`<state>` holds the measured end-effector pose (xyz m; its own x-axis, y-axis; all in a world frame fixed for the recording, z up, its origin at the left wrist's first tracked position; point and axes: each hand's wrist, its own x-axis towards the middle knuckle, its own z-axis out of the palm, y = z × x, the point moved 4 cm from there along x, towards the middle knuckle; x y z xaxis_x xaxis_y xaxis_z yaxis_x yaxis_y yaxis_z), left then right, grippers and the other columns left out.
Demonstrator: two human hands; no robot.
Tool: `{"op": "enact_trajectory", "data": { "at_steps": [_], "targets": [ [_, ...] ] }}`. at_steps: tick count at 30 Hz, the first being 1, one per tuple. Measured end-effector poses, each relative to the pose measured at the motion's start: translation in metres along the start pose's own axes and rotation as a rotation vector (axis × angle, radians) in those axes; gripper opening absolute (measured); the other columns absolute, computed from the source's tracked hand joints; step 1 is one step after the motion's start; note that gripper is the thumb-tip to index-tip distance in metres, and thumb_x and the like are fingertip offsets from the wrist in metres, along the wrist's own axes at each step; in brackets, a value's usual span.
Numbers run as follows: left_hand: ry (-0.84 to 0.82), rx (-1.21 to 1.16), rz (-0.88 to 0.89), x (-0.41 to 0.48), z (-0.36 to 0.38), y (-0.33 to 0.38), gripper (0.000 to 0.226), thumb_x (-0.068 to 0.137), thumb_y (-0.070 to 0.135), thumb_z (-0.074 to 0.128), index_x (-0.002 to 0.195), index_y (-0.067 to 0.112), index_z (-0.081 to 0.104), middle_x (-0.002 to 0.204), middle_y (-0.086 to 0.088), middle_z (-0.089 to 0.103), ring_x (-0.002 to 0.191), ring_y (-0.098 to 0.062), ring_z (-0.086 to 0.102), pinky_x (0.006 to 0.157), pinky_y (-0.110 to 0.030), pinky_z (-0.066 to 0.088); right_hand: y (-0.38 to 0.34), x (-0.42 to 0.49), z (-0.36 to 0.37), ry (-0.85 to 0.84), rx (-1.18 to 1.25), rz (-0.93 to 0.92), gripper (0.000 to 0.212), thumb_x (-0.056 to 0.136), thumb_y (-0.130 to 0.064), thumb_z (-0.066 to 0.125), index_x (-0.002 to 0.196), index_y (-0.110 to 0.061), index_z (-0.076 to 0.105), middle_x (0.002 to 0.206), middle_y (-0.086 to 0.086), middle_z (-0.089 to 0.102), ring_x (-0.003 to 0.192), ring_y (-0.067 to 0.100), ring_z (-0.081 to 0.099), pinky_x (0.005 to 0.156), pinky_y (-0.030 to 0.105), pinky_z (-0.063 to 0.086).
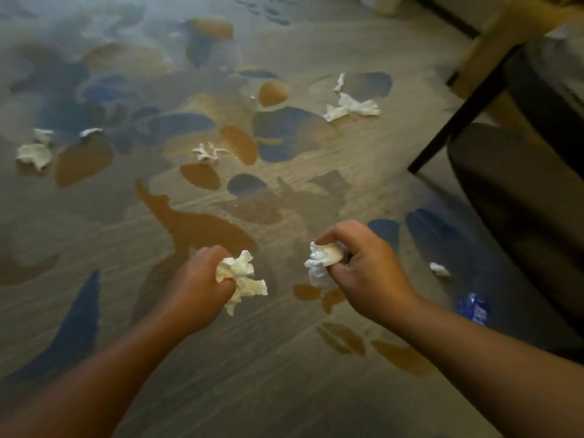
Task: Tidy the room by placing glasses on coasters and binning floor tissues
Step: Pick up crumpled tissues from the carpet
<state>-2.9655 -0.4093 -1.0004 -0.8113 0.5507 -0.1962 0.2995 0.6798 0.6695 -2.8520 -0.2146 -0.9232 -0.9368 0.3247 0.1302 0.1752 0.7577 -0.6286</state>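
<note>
**Mia:** The floor is a soft grey carpet [284, 390] with big blue and brown spots all over it. The far part looks blurry.

**Sam:** What are the hands doing?

**Mia:** Both are out in front, low over the carpet. The left hand [197, 286] has its fingers curled tight round a scrunched white tissue [241, 276]. Bits of it stick out past the thumb and hang down.

**Sam:** And the other one?

**Mia:** The right hand [366, 273] pinches a second tissue [325, 256] with its fingertips and thumb. That one is a small white ball, and a bit hangs under it. The two hands are near each other but not touching.

**Sam:** Are there more tissues on the floor?

**Mia:** Yes. A lumpy tissue [33, 154] lies far to the left, with a little piece [90, 131] near it. A spiky tissue [207, 151] sits in the middle, next to a brown spot. A long tissue [350, 109] lies up on the right, by a blue spot, and a thin strip [339, 82] is just behind it. A tiny scrap [439, 269] lies to the right of the right hand, close to the dark seat [521, 200].

**Sam:** What else is on that side?

**Mia:** A black leg [458, 112] slants down to the carpet, and a shiny blue wrapper [472, 308] lies on the floor near the right arm.
</note>
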Motion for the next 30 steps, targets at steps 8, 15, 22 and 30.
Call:
{"op": "enact_trajectory", "data": {
  "at_steps": [8,15,22,30],
  "targets": [
    [0.039,0.009,0.02,0.023,0.048,0.111,0.014,0.083,0.016,0.062,0.093,0.023,0.055,0.09,0.004,0.053,0.076,-0.01,0.051,0.062,-0.029,0.042,0.082,-0.001,-0.079,-0.016,0.075,0.062,0.021,0.079,-0.004,0.067,0.091,-0.021,0.066,0.091,-0.007,0.057,0.078,0.003,0.053,0.065,0.017,0.041],
    [0.085,0.099,-0.003,0.039,0.077,0.196,0.016,0.084,0.017,0.061,0.086,0.028,0.049,0.085,0.01,0.05,0.071,-0.007,0.049,0.053,-0.025,0.031,0.125,0.014,-0.128,-0.017,0.201,0.013,0.023,0.08,-0.004,0.063,0.094,-0.021,0.065,0.095,-0.004,0.057,0.082,0.012,0.055,0.071,0.033,0.049],
    [0.127,0.191,-0.009,0.055,0.08,0.239,0.016,0.081,0.014,0.061,0.082,0.025,0.049,0.084,0.003,0.053,0.072,-0.009,0.049,0.054,-0.027,0.032,0.161,0.026,-0.15,-0.016,0.331,-0.005,0.026,0.08,-0.003,0.061,0.093,-0.025,0.063,0.094,-0.008,0.053,0.08,0.011,0.054,0.068,0.033,0.048],
    [0.231,0.254,-0.212,0.012,0.021,0.171,0.019,0.078,0.016,0.062,0.081,0.031,0.051,0.086,0.005,0.054,0.075,-0.015,0.052,0.061,-0.032,0.04,0.117,0.04,-0.098,-0.14,0.394,-0.111,0.029,0.079,-0.004,0.065,0.088,-0.032,0.059,0.092,-0.011,0.055,0.078,0.006,0.053,0.066,0.026,0.044]
  ]
}}
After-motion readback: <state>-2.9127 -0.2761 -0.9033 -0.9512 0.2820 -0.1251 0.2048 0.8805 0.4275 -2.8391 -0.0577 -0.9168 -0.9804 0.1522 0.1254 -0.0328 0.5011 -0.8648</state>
